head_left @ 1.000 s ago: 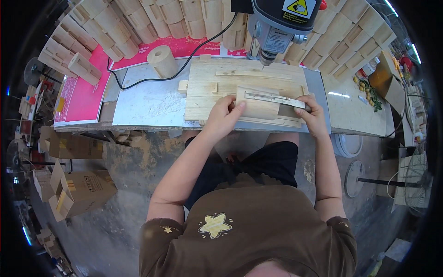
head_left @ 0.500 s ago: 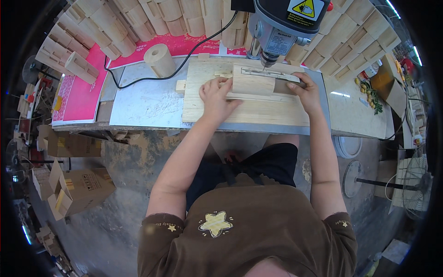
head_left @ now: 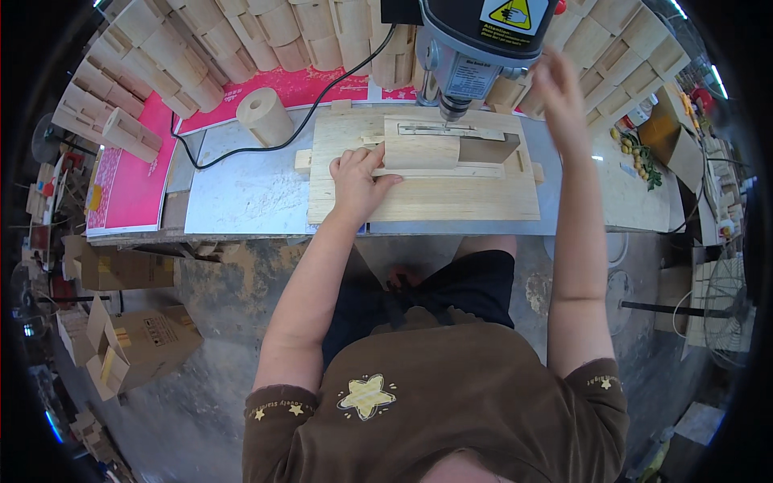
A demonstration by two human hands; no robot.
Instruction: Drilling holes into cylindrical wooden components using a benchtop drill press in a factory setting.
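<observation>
A pale wooden cylinder block [head_left: 422, 153] lies on its side in a flat wooden jig [head_left: 346, 208], beneath the chuck [head_left: 454, 109] of a bench drill press [head_left: 475, 40]. Along the block's top runs a slotted strip with dark metal edges [head_left: 455, 131]. A brown plate-like piece [head_left: 489, 150] extends from the block's right end. My left hand [head_left: 357, 181] grips the block's left end, its thumb low at the front corner. Raised beside the drill head's right side, my right hand [head_left: 559, 92] is blurred by motion, and its fingers cannot be made out clearly.
Stacked wooden cylinders [head_left: 185, 48] line the back of the bench on both sides. One round block with a hole [head_left: 264, 117] stands left of the jig. A black cable [head_left: 318, 109] curves across the bench. Open cardboard boxes [head_left: 149, 342] are on the floor at left.
My right hand has left the right end of the work and risen to the drill head's right side. My left hand stays at the block's left end. The view has shifted slightly.
</observation>
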